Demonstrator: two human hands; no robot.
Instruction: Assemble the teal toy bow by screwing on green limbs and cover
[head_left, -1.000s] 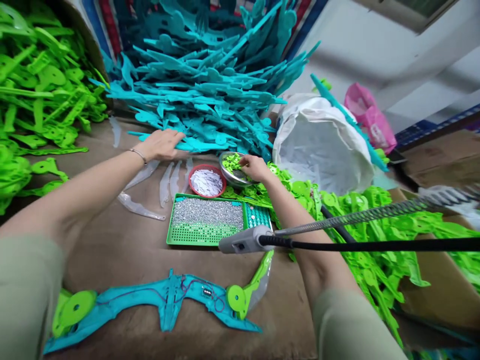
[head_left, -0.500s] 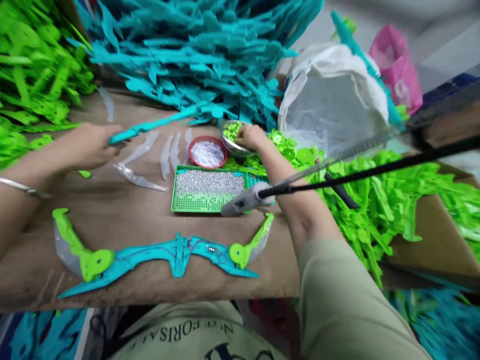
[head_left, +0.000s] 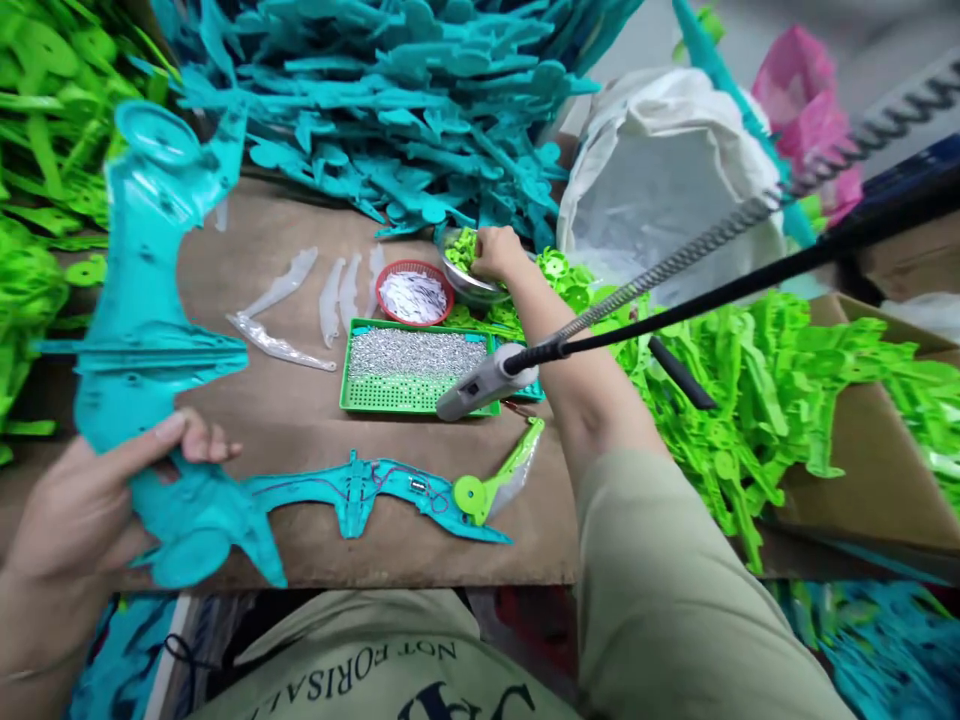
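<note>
My left hand [head_left: 112,490] grips a teal plastic bow shell [head_left: 142,270], raised and held upright at the left, with its ribbed centre piece turned to the right. My right hand [head_left: 498,254] reaches into a metal bowl [head_left: 480,293] of small lime-green parts [head_left: 460,250]; its fingers are curled down and what lies between them is hidden. On the bench in front of me rests another teal bow half [head_left: 311,488], with thin wires and a lime-green tip [head_left: 517,455] attached at its right end. The raised shell covers its left end.
A red basket [head_left: 414,320] of white pieces and a green tray [head_left: 367,408] of small silvery parts stand mid-bench. Above the tray hangs a grey tool [head_left: 480,382] on a black cord with a spring. Translucent strips [head_left: 281,350] lie left. Teal and lime-green piles surround the bench.
My left hand has brought the teal shell nearer and swung it from edge-on to upright, broad side showing. My right hand stays at the bowl, its fingers bent slightly more.
</note>
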